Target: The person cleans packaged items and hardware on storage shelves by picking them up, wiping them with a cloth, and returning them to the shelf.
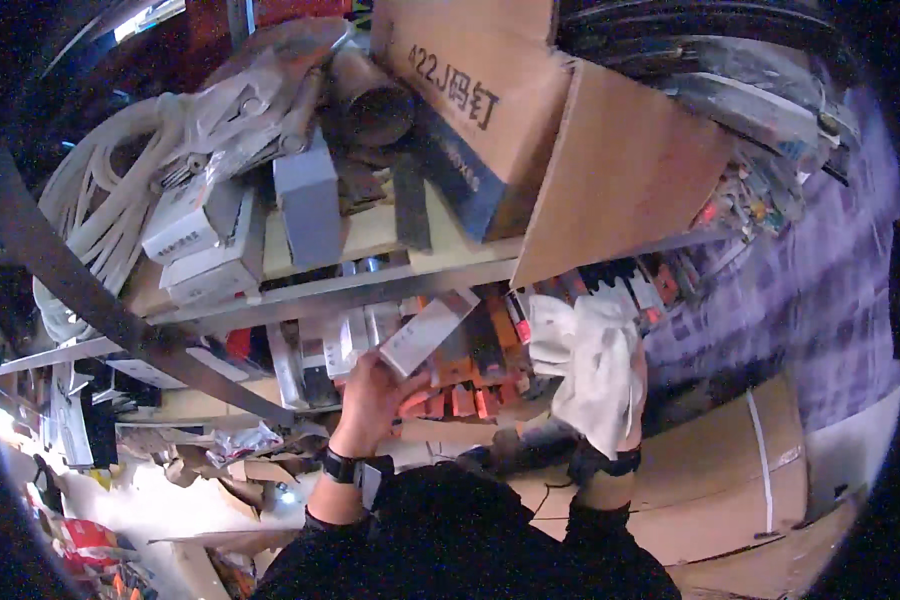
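My left hand [371,397] grips the lower end of a small white box [430,332], which is tilted up to the right in front of a lower shelf. Beneath and behind it are small orange boxes [461,400] in a row, with upright white boxes [339,349] just to the left. My right hand [636,375] is mostly hidden by a white cloth [592,352] bunched over it; this may be a work glove or gloves. Its fingers cannot be made out. Both wrists have dark bands.
Above, a metal shelf edge [360,289] runs across, with an open cardboard carton [457,97], white boxes [195,217] and coiled pale hose [105,187]. Purple patterned fabric [780,300] hangs at right. A large flat carton [712,472] lies below it. Debris covers the lower left floor.
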Demonstrator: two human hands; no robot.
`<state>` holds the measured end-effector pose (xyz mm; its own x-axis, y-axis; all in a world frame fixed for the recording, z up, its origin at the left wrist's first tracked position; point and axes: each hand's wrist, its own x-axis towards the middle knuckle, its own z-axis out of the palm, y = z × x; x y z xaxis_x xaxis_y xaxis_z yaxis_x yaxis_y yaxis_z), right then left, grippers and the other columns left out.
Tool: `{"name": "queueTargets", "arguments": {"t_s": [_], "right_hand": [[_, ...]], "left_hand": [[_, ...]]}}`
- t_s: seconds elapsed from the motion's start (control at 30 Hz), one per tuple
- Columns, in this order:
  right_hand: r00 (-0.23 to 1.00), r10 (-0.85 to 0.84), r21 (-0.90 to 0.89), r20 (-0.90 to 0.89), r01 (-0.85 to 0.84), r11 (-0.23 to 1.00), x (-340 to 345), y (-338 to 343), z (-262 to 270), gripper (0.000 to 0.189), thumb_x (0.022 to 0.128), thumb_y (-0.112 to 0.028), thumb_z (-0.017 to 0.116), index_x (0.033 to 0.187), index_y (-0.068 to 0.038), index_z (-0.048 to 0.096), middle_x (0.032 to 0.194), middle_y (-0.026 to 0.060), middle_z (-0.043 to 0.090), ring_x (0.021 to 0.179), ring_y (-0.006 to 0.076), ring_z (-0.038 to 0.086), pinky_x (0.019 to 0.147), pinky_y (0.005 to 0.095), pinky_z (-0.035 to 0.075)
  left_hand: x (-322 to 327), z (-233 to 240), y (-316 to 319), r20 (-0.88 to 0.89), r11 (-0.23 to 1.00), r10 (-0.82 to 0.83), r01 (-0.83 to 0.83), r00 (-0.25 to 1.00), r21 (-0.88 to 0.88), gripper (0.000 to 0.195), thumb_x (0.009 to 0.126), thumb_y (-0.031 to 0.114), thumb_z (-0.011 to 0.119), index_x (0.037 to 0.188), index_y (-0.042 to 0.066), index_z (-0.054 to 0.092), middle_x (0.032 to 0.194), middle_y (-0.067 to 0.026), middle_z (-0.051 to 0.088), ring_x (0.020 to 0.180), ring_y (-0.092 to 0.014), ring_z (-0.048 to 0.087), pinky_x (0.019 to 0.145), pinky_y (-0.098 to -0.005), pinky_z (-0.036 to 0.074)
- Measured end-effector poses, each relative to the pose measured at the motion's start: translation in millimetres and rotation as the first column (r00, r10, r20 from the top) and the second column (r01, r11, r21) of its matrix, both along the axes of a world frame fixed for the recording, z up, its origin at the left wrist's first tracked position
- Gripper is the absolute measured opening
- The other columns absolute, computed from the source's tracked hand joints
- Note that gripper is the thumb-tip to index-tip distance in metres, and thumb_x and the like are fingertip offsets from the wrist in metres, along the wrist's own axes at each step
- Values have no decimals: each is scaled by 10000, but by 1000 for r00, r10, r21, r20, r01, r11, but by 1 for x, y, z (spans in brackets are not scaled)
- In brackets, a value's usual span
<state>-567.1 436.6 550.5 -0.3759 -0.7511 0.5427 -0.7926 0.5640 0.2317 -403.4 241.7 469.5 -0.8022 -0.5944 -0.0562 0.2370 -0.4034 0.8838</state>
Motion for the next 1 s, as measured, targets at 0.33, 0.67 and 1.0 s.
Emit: {"name": "queueTargets", "arguments": {"t_s": [0.33, 0.67, 1.0], "right_hand": [[875, 382, -443, 298, -228, 867, -38, -104, -28, 284, 670, -171, 602, 910, -31, 543, 858, 124, 556, 882, 289, 491, 833, 371, 328], [313, 723, -397, 617, -669, 628, 22, -116, -50, 543, 557, -168, 643, 1069, -102, 471, 1036, 123, 403, 984, 316, 394, 867, 375, 323], [548, 548, -187, 632, -579, 794, -29, -128, -53, 392, 661, -32, 545, 1045, -107, 516, 1049, 78, 503, 1005, 213, 445, 860, 315, 360]], "left_hand": [[-2, -30, 3, -83, 995, 69, -75, 994, -68, 593, 673, -26, 591, 1159, 4, 253, 1073, -134, 425, 935, -210, 490, 763, -309, 441], [-8, -71, 2, 21, 662, 311, -200, 950, -723, 546, 625, 30, 653, 1094, 0, 377, 794, -74, 549, 686, -109, 513, 582, -222, 418], [-14, -59, 10, 23, 753, 338, -256, 941, -606, 481, 603, 98, 697, 995, 1, 435, 771, -82, 539, 568, -115, 520, 494, -236, 419]]}}
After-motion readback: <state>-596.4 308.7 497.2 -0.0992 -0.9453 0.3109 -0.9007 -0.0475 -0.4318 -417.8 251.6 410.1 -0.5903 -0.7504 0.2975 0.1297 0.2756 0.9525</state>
